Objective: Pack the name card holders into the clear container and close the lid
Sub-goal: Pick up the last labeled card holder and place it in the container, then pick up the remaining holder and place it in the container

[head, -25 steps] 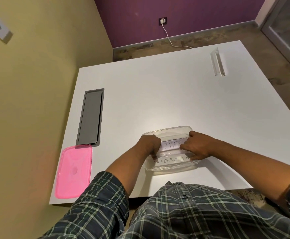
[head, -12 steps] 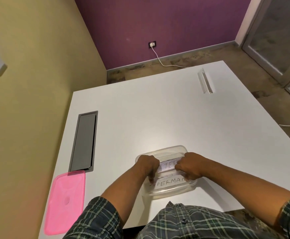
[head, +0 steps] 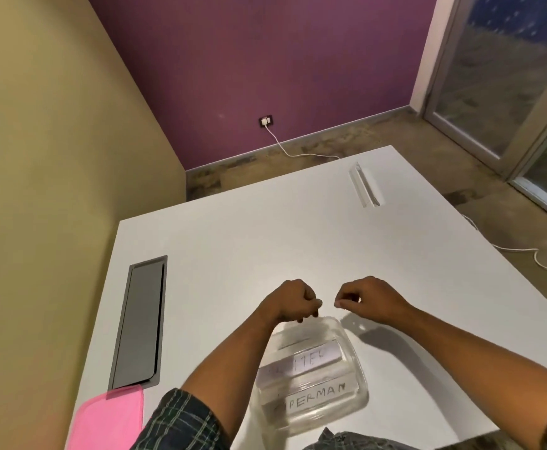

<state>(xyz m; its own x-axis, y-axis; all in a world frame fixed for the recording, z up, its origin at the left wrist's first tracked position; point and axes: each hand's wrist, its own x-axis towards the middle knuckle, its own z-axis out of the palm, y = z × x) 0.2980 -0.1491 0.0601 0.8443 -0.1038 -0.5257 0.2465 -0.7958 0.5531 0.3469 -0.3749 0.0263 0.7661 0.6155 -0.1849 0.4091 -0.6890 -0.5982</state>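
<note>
Both hands have lifted out of the clear container (head: 311,371) since a second ago, when they were pressing a card holder down inside it. The left hand (head: 290,300) and right hand (head: 368,298) now hover just beyond the container's far rim, a small gap between them, each with its fingers curled loosely and nothing held. The container sits at the near edge of the white counter (head: 265,241), lid off. Inside lie two name card holders: the farther one (head: 301,360) with faint lettering, the nearer one (head: 314,397) reading "PERMAN" in the part that shows. A third card holder (head: 364,185) stands alone near the counter's far right corner, well apart from the container. The pink lid (head: 108,420) lies flat at the near left corner, just beside the near end of a grey cable hatch (head: 140,323) set into the counter's left side.
</note>
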